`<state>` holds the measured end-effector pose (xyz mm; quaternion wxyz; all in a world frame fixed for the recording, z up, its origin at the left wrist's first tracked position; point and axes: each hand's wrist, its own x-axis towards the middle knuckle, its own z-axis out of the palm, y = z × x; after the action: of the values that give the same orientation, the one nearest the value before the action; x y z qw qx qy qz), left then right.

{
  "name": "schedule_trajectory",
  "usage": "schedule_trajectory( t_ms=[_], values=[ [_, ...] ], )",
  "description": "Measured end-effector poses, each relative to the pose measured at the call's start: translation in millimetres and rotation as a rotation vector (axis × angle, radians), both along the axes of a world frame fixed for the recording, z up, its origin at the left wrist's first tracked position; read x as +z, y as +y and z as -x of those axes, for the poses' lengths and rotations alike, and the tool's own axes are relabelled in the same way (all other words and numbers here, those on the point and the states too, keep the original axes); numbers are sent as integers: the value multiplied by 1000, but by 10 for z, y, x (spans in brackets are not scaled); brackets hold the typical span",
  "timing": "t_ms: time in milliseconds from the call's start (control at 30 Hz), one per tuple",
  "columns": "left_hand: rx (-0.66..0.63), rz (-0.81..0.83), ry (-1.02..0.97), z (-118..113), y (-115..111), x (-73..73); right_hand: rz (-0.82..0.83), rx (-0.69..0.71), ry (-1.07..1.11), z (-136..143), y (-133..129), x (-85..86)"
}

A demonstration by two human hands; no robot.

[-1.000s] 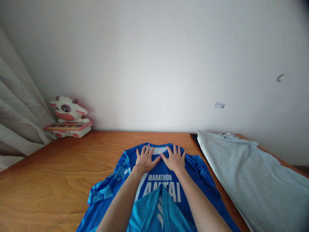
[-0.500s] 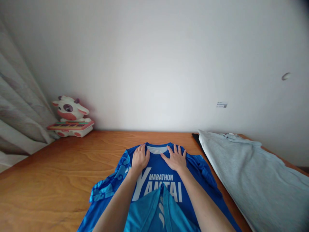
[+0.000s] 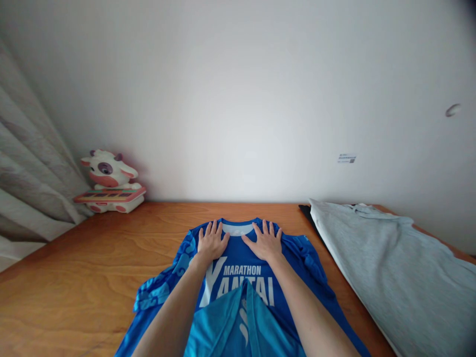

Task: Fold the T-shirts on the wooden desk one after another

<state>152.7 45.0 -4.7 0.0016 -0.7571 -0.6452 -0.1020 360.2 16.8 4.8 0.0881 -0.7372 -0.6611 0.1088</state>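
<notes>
A blue shirt [image 3: 241, 255] with white "MARATHON YANTAI" lettering lies spread on the wooden table, its collar toward the wall. My left hand [image 3: 212, 240] rests flat on it just left of the collar, fingers apart. On the other side of the collar, my right hand [image 3: 266, 241] presses flat with its fingers spread. Lighter blue cloth [image 3: 219, 322] with a white mark covers the lower front between my forearms. The shirt's left sleeve [image 3: 154, 295] is patterned and bent outward; the right one [image 3: 307, 253] is bunched.
Grey clothing [image 3: 379, 263] lies on the right, with a black piece [image 3: 307, 212] showing at its edge. A cow-shaped toy keyboard [image 3: 111, 186] stands at the back left by a curtain [image 3: 33, 148]. The wooden table [image 3: 74, 277] meets a white wall.
The fingers of my left hand have spread further apart. The shirt and both hands appear slightly further left in view, while the grey clothing appears slightly further right.
</notes>
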Motion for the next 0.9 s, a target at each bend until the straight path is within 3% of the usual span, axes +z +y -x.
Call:
schedule_trajectory(
  t_ms=[233, 433, 567, 667, 767, 900],
  values=[
    [44, -139, -70, -62, -105, 89, -120, -21, -11, -24, -38, -22],
    [-37, -203, -101, -66, -206, 195, -73, -22, 4, -23, -9, -49],
    [-66, -208, -121, -38, -249, 225, -287, -89, 7, -33, -33, -66],
    [-63, -190, -120, -24, -287, 242, -463, -26, 59, -53, -82, -56],
    [-69, -161, -95, -78, -343, 245, -481, 67, 108, -57, -139, -12],
    [-81, -145, -74, -213, -407, 195, -471, 93, 156, -82, -206, 50]
  ],
)
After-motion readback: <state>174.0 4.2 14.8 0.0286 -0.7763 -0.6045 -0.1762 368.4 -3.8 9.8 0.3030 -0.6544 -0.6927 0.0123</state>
